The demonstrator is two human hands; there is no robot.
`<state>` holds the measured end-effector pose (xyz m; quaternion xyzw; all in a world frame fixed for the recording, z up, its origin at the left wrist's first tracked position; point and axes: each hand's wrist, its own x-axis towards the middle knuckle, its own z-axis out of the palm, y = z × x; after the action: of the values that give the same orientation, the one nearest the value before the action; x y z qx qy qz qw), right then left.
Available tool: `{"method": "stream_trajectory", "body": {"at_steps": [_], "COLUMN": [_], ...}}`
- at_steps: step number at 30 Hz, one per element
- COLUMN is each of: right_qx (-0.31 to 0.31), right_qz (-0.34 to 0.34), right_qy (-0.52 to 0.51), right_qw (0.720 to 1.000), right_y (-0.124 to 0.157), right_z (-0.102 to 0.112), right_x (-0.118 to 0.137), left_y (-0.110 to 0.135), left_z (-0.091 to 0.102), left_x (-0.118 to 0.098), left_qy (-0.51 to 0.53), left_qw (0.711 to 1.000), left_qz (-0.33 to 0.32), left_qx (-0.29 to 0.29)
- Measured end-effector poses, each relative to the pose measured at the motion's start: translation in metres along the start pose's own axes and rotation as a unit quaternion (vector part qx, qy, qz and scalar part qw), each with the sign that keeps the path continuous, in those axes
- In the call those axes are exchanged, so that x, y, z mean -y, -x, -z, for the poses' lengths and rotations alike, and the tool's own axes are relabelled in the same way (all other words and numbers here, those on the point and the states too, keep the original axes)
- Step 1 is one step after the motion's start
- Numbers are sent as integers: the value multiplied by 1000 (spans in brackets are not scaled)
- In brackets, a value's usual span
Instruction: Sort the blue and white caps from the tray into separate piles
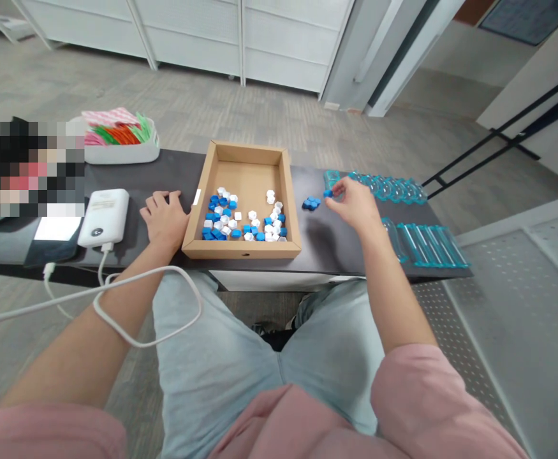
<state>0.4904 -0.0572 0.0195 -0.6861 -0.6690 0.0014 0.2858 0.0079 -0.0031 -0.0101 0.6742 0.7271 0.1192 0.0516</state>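
Note:
My right hand (351, 203) pinches a small blue block (328, 193) between thumb and fingertips, over the dark table right of the cardboard box. Just left of it, a little cluster of blue blocks (311, 203) lies on the tabletop. Beside the left wall of the open cardboard box (241, 250), my left hand (164, 220) rests on the table with its fingers spread. White blocks (224, 220) and blue blocks (217, 234) are scattered in the near half of the box. A teal clear plastic piece (331, 178) sits behind my right hand.
Teal plastic pieces stand in a back row (388, 189) and a front row (432, 245) at the table's right end. To the left are a white power bank (104, 218) with a cable (147, 274) crossing my left forearm, and a white basket (125, 153) of colourful items.

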Motion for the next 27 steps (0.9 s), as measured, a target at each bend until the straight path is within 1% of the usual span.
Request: {"method": "stream_trajectory", "body": {"at_steps": [2, 4, 6, 8, 10, 13, 21, 27], "right_qx": [28, 46, 38, 13, -7, -16, -5, 5], "right_qz": [-48, -71, -76, -74, -66, -59, -55, -68], "right_qy": [6, -10, -40, -67, -83, -99, -103, -97], "right_qw": [998, 996, 996, 995, 994, 993, 993, 993], "right_y": [28, 45, 52, 55, 56, 57, 50, 47], "right_z": [-17, -34, -47, -54, -58, -60, -57, -59], "right_x": [-9, -15, -19, -22, -24, -27, -34, -32], "left_y": [0, 0, -1, -1, -1, -1, -1, -3], "left_z": [1, 0, 0, -1, -1, -1, 1, 2], "left_x": [0, 0, 1, 1, 1, 1, 0, 1], "left_qy": [-4, -12, -23, -31, -34, -36, -25, -26], "left_qw": [1000, 1000, 1000, 1000, 999, 999, 1000, 999], "left_qz": [-1, 1, 5, 5, 5, 11, 17, 21], "left_qx": [1, 1, -2, -4, -6, -6, 4, 13]}}
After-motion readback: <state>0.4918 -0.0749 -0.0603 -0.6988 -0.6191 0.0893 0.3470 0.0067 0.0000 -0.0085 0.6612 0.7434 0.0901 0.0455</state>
